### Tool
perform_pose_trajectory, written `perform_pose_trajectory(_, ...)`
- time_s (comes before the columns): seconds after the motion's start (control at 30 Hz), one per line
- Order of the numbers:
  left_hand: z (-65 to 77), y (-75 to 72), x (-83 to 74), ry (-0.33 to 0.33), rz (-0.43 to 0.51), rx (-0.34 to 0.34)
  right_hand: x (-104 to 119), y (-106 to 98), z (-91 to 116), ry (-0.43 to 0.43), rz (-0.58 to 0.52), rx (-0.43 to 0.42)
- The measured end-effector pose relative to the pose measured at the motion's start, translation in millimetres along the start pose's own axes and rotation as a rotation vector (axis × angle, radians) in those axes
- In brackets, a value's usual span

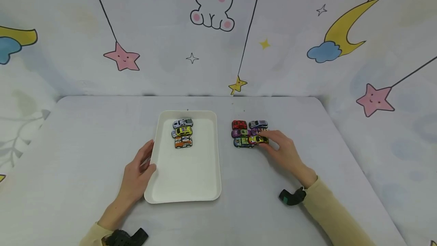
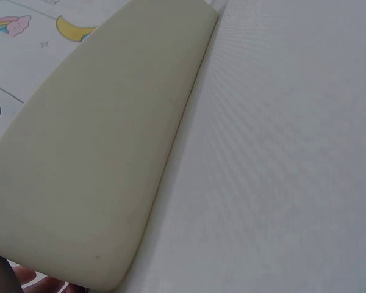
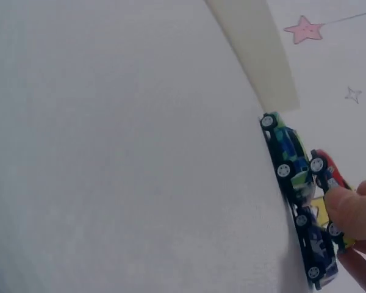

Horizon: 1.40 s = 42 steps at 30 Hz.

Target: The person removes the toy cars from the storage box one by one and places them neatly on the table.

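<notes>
With thumb and fingers, my right hand [image 1: 281, 151] pinches a yellow-and-red toy car [image 1: 258, 139]. In the right wrist view this car [image 3: 330, 174] is raised and tilted above a green-blue toy car [image 3: 285, 149] and a dark blue-purple one [image 3: 316, 250]. A red car [image 1: 239, 125], a silver car [image 1: 258, 124] and a purple car [image 1: 241, 133] are grouped beside it, and another purple car is partly hidden by my fingers. At the left side of a white tray [image 1: 186, 181], my left hand [image 1: 134, 177] holds the rim, thumb at the edge.
Inside the tray's upper part, a white car [image 1: 182, 123], a yellow car [image 1: 182, 131] and an orange-white car [image 1: 183, 142] stand in a column. The white table [image 1: 85, 132] ends at a wall cloth [image 1: 164, 29] printed with stars, moons and a rabbit.
</notes>
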State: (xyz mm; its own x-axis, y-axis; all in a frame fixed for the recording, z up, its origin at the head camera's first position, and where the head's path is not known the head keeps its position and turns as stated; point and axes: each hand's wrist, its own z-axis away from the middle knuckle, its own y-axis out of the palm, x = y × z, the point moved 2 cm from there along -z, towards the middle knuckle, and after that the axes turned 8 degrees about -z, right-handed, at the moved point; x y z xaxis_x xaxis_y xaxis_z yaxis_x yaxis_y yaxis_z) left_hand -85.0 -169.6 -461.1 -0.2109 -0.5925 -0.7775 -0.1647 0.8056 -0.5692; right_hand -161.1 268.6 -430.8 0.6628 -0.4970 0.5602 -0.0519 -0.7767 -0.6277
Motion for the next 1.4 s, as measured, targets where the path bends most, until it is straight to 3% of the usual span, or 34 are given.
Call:
perform_pose_trajectory(0.27,0.6,0.8,-0.8,0.006,0.008,0.0,-13,1,10,-0.069,-0.02,-0.112)
perform_pose_trajectory(0.53,2.0,-0.8,1.1,-0.007,-0.01,0.011,-18,3,14,-0.083,-0.027,-0.156)
perform_pose_trajectory(0.9,4.4,-4.0,-0.9,0.006,-0.021,0.005,-18,5,16,-0.002,0.004,-0.114)
perform_pose_trajectory(1.4,2.2,-1.5,-2.9,0.019,-0.024,0.0,-23,5,19,-0.02,0.043,-0.113)
